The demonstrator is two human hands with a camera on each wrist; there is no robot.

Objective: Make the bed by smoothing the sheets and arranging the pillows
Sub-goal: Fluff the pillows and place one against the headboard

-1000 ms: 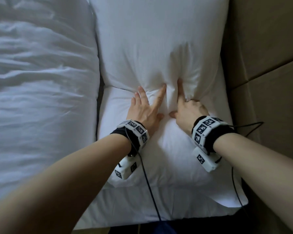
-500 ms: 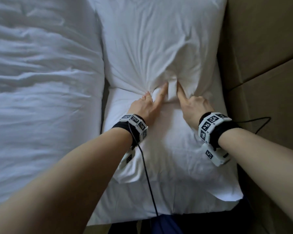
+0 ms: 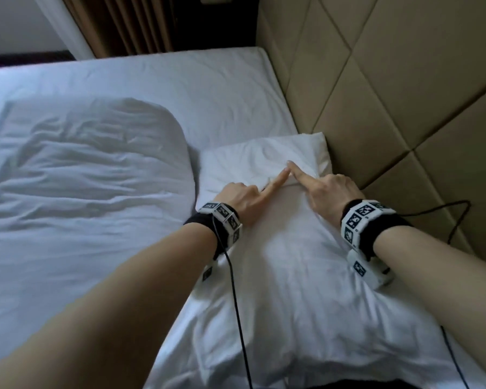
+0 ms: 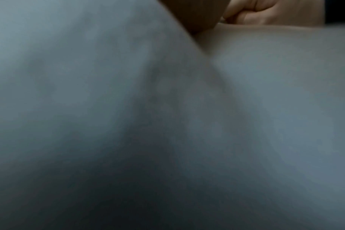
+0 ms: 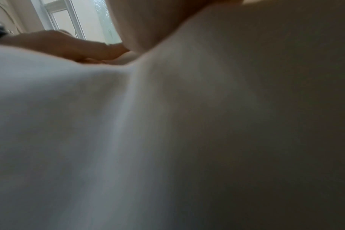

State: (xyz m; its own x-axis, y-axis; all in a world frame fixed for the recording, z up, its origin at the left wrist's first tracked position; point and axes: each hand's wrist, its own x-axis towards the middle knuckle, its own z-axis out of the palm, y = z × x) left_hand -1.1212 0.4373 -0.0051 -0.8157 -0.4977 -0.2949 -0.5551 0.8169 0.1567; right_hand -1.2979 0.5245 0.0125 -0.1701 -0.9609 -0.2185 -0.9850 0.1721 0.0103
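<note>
Two white pillows lie end to end along the padded headboard [image 3: 404, 94]: a near pillow [image 3: 292, 276] and a smaller-looking far pillow [image 3: 250, 155]. My left hand [image 3: 244, 197] and right hand [image 3: 328, 192] rest at the seam between them. Each has its index finger straight and its other fingers curled under. The two index fingertips meet and press into a fold of pillow cloth. In the left wrist view only blurred white cloth [image 4: 128, 109] shows. The right wrist view shows cloth and the left index finger [image 5: 69, 46].
A rumpled white duvet [image 3: 82, 192] covers the left part of the bed, with bare white sheet [image 3: 208, 85] beyond it. Brown curtains [image 3: 141, 23] hang behind the bed. Black cables [image 3: 236, 304] trail from both wrist bands across the near pillow.
My left hand's fingers have curled in, leaving only the index finger straight. Both index fingertips have come together at the fold. The head view has lifted to show more of the bed.
</note>
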